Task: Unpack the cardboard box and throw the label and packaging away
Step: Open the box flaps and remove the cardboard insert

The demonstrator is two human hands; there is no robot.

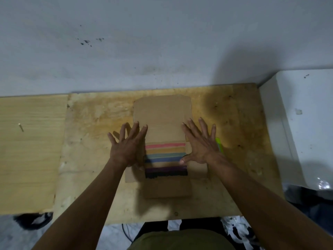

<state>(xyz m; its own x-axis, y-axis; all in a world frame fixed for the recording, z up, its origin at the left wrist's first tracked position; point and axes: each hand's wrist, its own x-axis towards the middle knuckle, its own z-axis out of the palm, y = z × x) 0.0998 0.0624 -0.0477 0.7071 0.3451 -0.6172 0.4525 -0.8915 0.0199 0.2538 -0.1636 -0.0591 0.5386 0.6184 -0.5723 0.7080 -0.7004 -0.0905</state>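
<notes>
Left hand [126,148] spread flat, holding nothing, at the cardboard box [162,112] lying opened mid-desk [234,123]; striped contents [165,159] exposed between; right hand [201,147] equally splayed, empty. Best press both side flaps evenly, then lift contents straight out.

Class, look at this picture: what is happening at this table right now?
A person is unpacking a flat cardboard box on a worn wooden table. Its flaps lie open, showing a stack of coloured strips inside. The left hand and right hand are spread open at either side of the box, gripping nothing. Something bright green peeks out by the right hand.
</notes>
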